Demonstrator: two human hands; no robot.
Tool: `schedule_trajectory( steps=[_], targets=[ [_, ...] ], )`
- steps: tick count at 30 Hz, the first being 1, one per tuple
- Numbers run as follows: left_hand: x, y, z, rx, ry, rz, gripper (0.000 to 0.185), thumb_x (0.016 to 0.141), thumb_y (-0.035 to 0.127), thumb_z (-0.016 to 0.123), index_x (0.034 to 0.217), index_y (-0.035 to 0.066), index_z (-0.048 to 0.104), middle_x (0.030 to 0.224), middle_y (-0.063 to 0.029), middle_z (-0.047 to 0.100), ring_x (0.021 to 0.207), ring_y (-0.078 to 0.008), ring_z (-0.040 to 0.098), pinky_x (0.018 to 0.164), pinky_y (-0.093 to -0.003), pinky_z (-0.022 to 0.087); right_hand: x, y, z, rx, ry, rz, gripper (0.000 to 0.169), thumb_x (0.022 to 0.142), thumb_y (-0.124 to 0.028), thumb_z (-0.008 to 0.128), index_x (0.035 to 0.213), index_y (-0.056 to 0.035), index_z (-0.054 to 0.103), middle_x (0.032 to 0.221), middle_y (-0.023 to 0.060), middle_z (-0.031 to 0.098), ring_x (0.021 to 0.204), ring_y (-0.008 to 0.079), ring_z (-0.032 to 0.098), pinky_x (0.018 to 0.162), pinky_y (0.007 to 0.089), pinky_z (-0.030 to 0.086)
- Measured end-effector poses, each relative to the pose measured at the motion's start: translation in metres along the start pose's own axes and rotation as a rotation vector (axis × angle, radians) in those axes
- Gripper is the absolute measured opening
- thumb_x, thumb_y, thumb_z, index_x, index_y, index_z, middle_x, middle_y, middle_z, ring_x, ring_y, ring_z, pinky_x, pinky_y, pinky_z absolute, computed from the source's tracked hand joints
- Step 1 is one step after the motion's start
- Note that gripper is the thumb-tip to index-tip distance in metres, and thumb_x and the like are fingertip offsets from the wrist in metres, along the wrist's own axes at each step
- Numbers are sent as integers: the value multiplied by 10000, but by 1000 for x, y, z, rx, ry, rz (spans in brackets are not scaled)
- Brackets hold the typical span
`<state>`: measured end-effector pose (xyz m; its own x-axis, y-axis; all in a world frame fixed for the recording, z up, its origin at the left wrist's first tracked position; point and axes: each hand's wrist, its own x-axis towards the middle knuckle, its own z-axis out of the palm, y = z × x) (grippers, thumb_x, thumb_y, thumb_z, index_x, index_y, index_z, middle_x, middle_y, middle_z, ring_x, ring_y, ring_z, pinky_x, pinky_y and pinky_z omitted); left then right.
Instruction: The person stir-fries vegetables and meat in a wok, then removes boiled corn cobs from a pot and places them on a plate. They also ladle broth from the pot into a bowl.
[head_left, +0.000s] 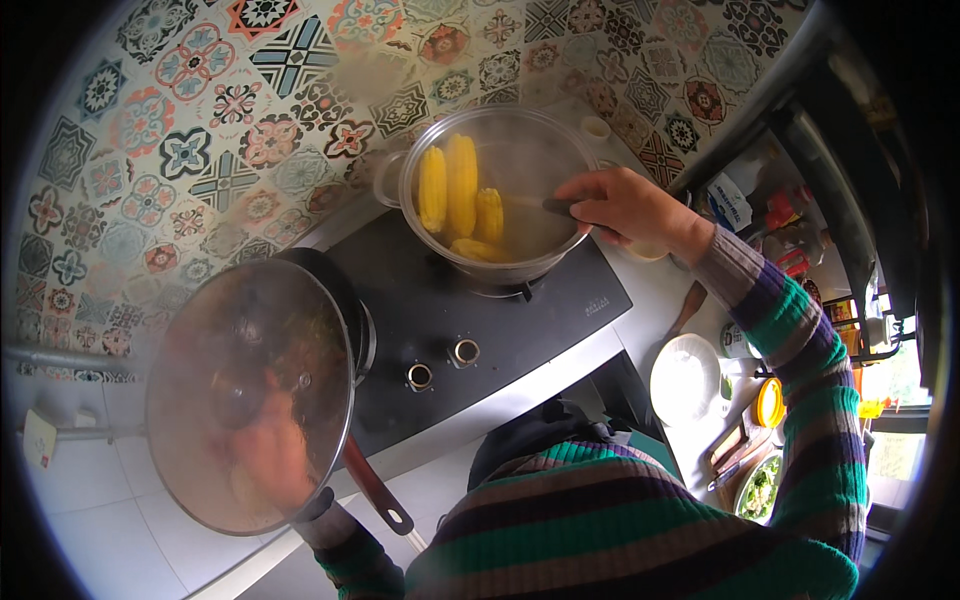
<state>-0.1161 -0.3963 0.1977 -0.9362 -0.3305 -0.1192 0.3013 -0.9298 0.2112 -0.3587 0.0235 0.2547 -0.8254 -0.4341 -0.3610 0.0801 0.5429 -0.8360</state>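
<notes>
My right hand (619, 202) holds a thin dark handle (564, 207) over the right rim of a steaming metal pot (420, 244). Steam hides the handle's far end. Several yellow corn cobs (463, 184) lie in the left part of this pot, which stands on a black gas hob (420, 300). A round, fogged glass lid (195, 360) with a metal rim is at the left, its knob visible through the glass. Seen blurred through it, my left hand (277, 450) is behind the lid, at the knob side. Partly behind the lid, a dark pan (326, 270) has a reddish-brown handle (375, 484).
Two control knobs (466, 351) sit on the hob. At the right, the counter holds a white bowl (684, 382), a wooden utensil (690, 304), an orange-rimmed lid (769, 403) and a dish of chopped greens (761, 487). A shelf rack (832, 172) with packages rises beyond my right arm.
</notes>
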Motion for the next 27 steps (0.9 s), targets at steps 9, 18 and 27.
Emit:
schedule_trajectory(
  steps=[9, 18, 27],
  targets=[
    [2, -32, 20, -214, -89, -194, 506, 932, 262, 474, 1366, 28, 360, 1356, -196, 381, 1175, -303, 376, 949, -360, 390, 6, 6, -16, 94, -71, -17, 321, 890, -103, 536, 1187, 16, 563, 697, 8, 568, 505, 43, 453, 401, 183, 325],
    [36, -100, 41, -228, 57, -230, 416, 924, 211, 529, 1286, 18, 459, 1292, -190, 467, 1116, -308, 463, 887, -362, 462, -3, 24, -34, 247, -116, -80, 345, 913, -111, 530, 1231, 23, 521, 765, 46, 602, 511, 38, 451, 407, 171, 323],
    [60, -139, 14, 213, 102, -29, 327, 930, 141, 524, 1213, -21, 519, 1281, -170, 519, 1180, -320, 495, 984, -417, 460, -21, 8, -40, -106, -132, -189, 369, 875, -134, 563, 1213, 13, 554, 727, 8, 585, 513, 53, 488, 420, 195, 382]
  ],
)
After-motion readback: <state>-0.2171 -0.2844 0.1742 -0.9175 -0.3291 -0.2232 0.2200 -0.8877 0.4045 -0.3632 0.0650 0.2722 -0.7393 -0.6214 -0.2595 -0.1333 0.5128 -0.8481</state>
